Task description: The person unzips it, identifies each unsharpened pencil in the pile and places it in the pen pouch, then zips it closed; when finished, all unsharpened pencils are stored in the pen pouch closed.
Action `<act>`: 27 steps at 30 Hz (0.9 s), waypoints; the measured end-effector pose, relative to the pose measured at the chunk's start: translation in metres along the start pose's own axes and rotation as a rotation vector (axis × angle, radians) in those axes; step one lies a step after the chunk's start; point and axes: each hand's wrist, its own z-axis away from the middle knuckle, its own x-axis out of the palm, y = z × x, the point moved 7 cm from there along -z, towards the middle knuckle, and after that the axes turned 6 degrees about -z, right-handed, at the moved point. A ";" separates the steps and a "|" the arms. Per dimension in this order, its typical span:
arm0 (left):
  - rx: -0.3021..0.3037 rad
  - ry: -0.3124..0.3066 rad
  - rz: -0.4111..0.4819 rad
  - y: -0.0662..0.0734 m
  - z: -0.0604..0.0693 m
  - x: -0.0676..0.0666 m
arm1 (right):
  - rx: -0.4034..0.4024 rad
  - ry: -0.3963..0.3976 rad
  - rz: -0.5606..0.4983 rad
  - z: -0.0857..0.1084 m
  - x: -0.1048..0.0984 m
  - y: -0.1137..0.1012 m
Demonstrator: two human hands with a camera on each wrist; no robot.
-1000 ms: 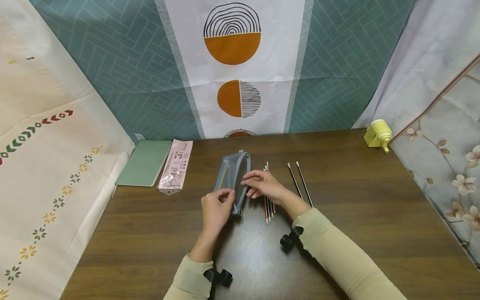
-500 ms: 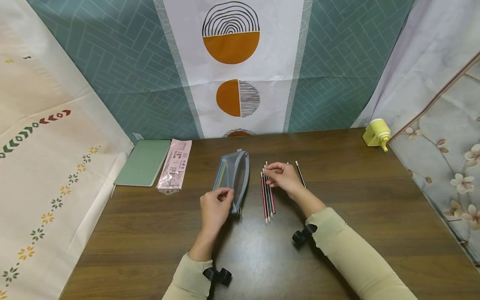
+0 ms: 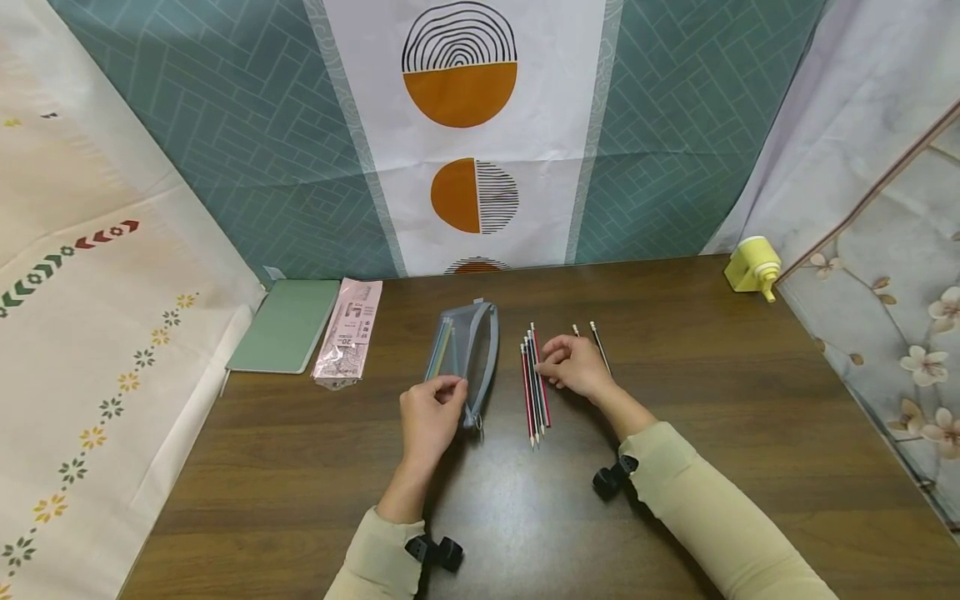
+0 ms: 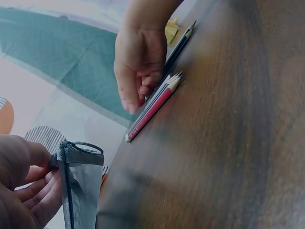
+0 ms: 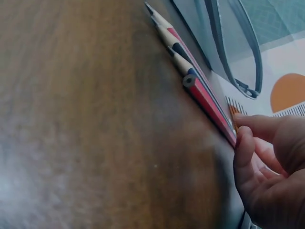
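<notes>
My left hand (image 3: 432,417) pinches the near end of a grey mesh pencil case (image 3: 487,350), its zipper open toward the right. Yellow and blue sticks show through its left side. The zipper pull (image 4: 86,147) hangs by my fingers in the left wrist view. To the right of the case, several striped pencils (image 3: 534,396) lie in a row, most with points toward me; a red one (image 5: 209,105) shows a flat, unsharpened end. Beside this row is my right hand (image 3: 576,365), fingers loosely bent and fingertips close to the pencils. Whether they touch is unclear.
Two dark pencils (image 3: 600,348) lie partly hidden behind the right hand. At the back left are a green notebook (image 3: 285,325) and a pink plastic packet (image 3: 348,333). A yellow bottle (image 3: 753,267) lies at the table's back right corner.
My right hand has moved from the pencil case's opening to the right, over the pencils, then down to their right side. The left hand keeps its hold on the case.
</notes>
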 end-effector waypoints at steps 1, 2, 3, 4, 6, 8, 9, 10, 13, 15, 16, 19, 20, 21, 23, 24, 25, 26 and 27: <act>0.000 0.001 -0.001 0.000 0.000 0.000 | -0.002 -0.011 0.007 0.000 0.001 0.001; 0.000 0.001 -0.002 0.000 0.000 0.000 | 0.000 -0.021 0.014 0.000 0.001 0.001; -0.002 0.000 -0.003 0.000 0.000 -0.001 | 0.002 -0.034 0.019 0.000 0.001 0.002; -0.002 -0.001 -0.006 0.000 0.000 -0.001 | 0.002 -0.044 0.027 0.000 0.001 0.001; -0.003 -0.005 -0.009 0.000 -0.001 -0.001 | 0.002 -0.053 0.048 -0.001 0.000 0.001; -0.003 -0.007 -0.014 0.000 -0.001 -0.001 | 0.002 -0.050 0.080 -0.001 -0.002 -0.002; -0.002 -0.008 -0.015 0.000 -0.001 -0.001 | 0.002 -0.043 0.106 0.000 -0.003 -0.003; -0.002 -0.009 -0.015 0.000 -0.001 -0.001 | 0.002 -0.032 0.137 0.000 -0.004 -0.004; -0.003 -0.008 -0.017 -0.001 -0.001 -0.001 | 0.005 0.002 0.229 0.001 -0.005 -0.006; -0.004 -0.009 -0.015 -0.001 0.000 -0.002 | 0.002 0.025 0.274 0.001 -0.005 -0.007; -0.005 -0.009 -0.015 -0.002 0.000 -0.002 | -0.003 0.036 0.291 0.001 -0.005 -0.008; -0.001 -0.008 -0.017 -0.002 0.000 -0.002 | -0.022 0.079 0.336 0.001 -0.006 -0.011; -0.001 -0.007 -0.018 -0.002 0.000 -0.002 | -0.030 0.097 0.357 0.001 -0.007 -0.011; 0.000 -0.006 -0.019 -0.002 0.000 -0.002 | -0.034 0.115 0.382 0.001 -0.008 -0.012; 0.001 -0.003 -0.021 -0.002 0.000 -0.003 | -0.048 0.138 0.436 0.000 -0.010 -0.014; 0.000 -0.002 -0.022 -0.002 0.001 -0.003 | -0.051 0.146 0.461 0.000 -0.011 -0.014; -0.001 -0.002 -0.023 -0.002 0.001 -0.003 | -0.051 0.151 0.480 0.000 -0.012 -0.014; -0.002 -0.001 -0.024 -0.002 0.001 -0.003 | -0.054 0.152 0.497 0.000 -0.012 -0.014; -0.003 -0.001 -0.025 -0.002 0.001 -0.003 | -0.055 0.149 0.506 0.000 -0.012 -0.014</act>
